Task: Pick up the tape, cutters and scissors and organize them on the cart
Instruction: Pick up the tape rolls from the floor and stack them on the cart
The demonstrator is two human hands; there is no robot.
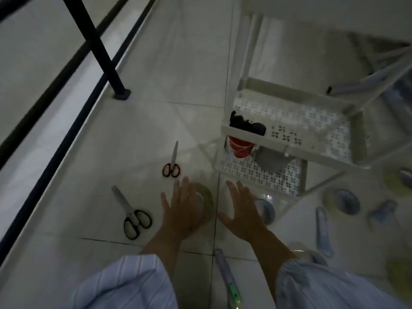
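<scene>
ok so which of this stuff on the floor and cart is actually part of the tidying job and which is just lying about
Part of the job:
- red-handled scissors
- black-handled scissors
- tape roll under the left hand
- tape roll by the right hand
- tape roll further right
- blue cutter
- green-tipped cutter
- white cart

Just lying about:
- red container on the lower shelf
- dark object on the upper shelf
- black railing
</scene>
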